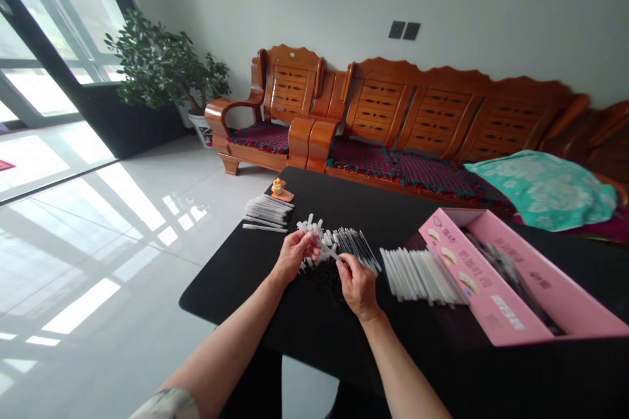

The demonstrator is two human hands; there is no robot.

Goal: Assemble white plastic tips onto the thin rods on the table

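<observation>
Between my hands, over the black table (221,275), is a slim whitish pen (328,249). My left hand (293,255) pinches its far-left end, while the fingers of my right hand (358,285) close on its right end. Behind and under them lies a heap of short white pen caps (314,224). Small black pieces (322,275) are scattered below the hands, too dark to make out well. Just past my right hand lies a bunch of dark pen refills (358,242). Farther right is a row of translucent white pen barrels (417,275).
White capped pens (268,211) lie stacked at the table's left, near a small yellow figurine (278,187) on an orange base. A pink box (484,281) with dark contents stands right. Beyond are a wooden sofa (378,105) and a potted plant (157,65).
</observation>
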